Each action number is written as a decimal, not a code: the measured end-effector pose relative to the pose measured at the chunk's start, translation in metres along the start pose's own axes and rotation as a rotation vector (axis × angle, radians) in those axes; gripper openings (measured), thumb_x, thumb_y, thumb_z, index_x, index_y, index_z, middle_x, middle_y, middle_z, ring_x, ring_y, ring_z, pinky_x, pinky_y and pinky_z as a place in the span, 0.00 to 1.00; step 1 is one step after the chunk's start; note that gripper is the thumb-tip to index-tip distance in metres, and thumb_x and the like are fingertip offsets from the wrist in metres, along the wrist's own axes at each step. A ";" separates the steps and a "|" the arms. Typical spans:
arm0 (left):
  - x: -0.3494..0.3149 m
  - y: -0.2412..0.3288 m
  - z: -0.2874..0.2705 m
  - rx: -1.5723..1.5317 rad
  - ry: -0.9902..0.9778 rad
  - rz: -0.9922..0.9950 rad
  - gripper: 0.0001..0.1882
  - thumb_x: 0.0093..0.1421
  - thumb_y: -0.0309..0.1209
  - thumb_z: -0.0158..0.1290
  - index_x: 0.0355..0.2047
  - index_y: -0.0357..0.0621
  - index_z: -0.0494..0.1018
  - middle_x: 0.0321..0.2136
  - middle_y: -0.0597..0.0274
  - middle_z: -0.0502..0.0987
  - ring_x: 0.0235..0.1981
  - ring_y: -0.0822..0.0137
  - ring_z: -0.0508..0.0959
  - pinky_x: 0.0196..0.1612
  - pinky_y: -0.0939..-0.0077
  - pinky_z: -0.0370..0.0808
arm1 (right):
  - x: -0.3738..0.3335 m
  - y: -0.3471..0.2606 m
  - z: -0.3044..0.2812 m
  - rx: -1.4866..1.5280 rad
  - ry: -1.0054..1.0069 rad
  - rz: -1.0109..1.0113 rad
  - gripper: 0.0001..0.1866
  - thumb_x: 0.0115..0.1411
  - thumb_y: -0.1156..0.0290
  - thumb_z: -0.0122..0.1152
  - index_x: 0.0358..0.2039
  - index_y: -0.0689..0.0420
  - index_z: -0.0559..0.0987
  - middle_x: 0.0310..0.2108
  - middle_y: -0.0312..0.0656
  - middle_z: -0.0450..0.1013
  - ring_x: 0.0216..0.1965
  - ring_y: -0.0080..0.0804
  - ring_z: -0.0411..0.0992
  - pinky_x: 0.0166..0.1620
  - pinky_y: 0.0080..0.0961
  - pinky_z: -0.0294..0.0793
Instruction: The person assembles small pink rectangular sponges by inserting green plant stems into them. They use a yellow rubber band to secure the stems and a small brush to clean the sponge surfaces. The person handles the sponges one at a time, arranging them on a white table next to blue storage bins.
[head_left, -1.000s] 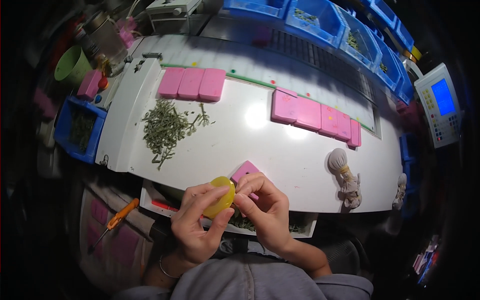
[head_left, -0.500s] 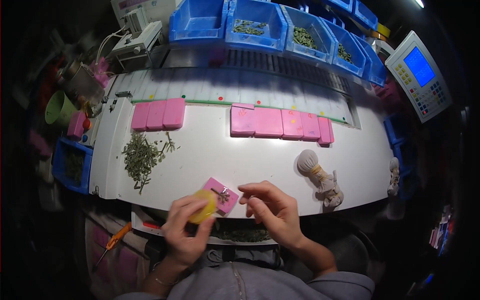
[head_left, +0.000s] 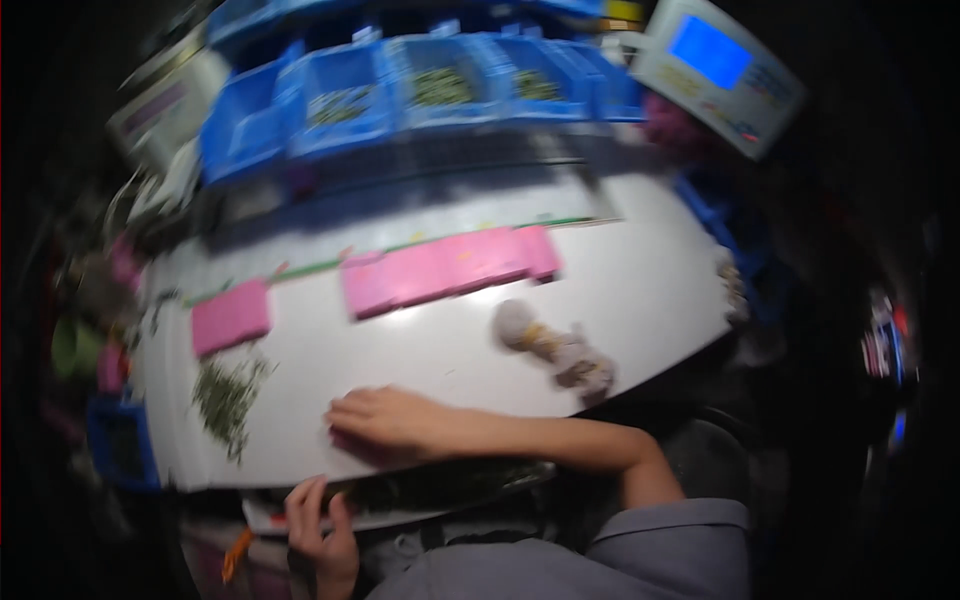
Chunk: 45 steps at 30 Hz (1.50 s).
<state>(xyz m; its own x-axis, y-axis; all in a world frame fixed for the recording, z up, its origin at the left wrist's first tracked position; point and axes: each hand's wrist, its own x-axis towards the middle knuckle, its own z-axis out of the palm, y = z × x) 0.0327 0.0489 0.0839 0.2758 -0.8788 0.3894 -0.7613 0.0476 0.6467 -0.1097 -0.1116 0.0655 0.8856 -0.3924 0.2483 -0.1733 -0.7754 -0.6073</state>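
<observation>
My right hand [head_left: 385,422] reaches leftward across the white tabletop, its fingers together and bent over a pink block [head_left: 362,452]. The hand covers most of that block, and blur softens its outline. My left hand [head_left: 322,525] is at the front edge beside the tray [head_left: 400,520] of dark green bits, thumb and fingers apart, with nothing seen between them. Beyond it lies a loose heap of small green pieces [head_left: 228,405]. The yellow piece is out of sight.
Pink blocks stand in two groups, left [head_left: 230,317] and middle [head_left: 450,270]. A cloth-wrapped tool [head_left: 555,348] lies to the right. Blue bins [head_left: 345,100], some holding green pieces, hang at the back. A keypad with a blue screen [head_left: 715,70] stands back right.
The view has swung and blurred. My right hand has come down over the pink block. My left hand has moved to the front edge, and the yellow piece it held no longer shows.
</observation>
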 end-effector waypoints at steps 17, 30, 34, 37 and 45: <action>0.052 0.077 0.107 -1.253 -0.750 -0.236 0.31 0.67 0.49 0.25 0.63 0.41 0.47 0.56 0.52 0.63 0.58 0.57 0.62 0.61 0.63 0.56 | -0.131 -0.002 -0.148 0.138 0.608 0.255 0.35 0.49 0.67 0.63 0.55 0.65 0.60 0.51 0.55 0.60 0.52 0.49 0.61 0.55 0.36 0.61; 0.028 0.077 0.127 0.113 -0.293 0.242 0.17 0.55 0.21 0.48 0.46 0.36 0.69 0.42 0.40 0.70 0.40 0.42 0.71 0.44 0.56 0.70 | -0.281 0.372 -0.370 -1.269 1.045 1.301 0.24 0.46 0.78 0.60 0.46 0.63 0.67 0.47 0.57 0.64 0.48 0.53 0.65 0.48 0.39 0.67; 0.037 0.098 0.132 0.232 -0.303 0.238 0.15 0.55 0.22 0.48 0.44 0.35 0.71 0.42 0.40 0.70 0.40 0.42 0.71 0.42 0.56 0.70 | -0.304 0.412 -0.402 -1.765 0.924 1.222 0.16 0.54 0.73 0.52 0.45 0.60 0.71 0.40 0.52 0.68 0.43 0.48 0.67 0.47 0.43 0.65; 0.032 0.088 0.137 0.308 -0.210 0.308 0.15 0.53 0.22 0.50 0.43 0.32 0.71 0.41 0.42 0.71 0.40 0.43 0.72 0.42 0.57 0.71 | -0.299 0.455 -0.408 -1.901 1.055 0.932 0.15 0.57 0.71 0.47 0.44 0.61 0.71 0.38 0.53 0.69 0.41 0.49 0.68 0.47 0.41 0.66; 0.056 0.093 0.131 0.244 -0.201 0.306 0.16 0.47 0.21 0.52 0.39 0.36 0.73 0.37 0.50 0.73 0.39 0.50 0.74 0.40 0.61 0.73 | -0.408 0.540 -0.388 -1.250 0.519 1.380 0.15 0.59 0.70 0.44 0.45 0.62 0.71 0.47 0.56 0.68 0.48 0.52 0.67 0.49 0.38 0.67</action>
<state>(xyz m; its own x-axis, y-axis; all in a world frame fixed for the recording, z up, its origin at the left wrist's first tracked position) -0.0994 -0.0579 0.0802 -0.0849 -0.9178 0.3878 -0.9133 0.2273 0.3380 -0.7321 -0.5620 -0.0706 -0.2647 -0.8522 0.4513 -0.9037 0.3825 0.1923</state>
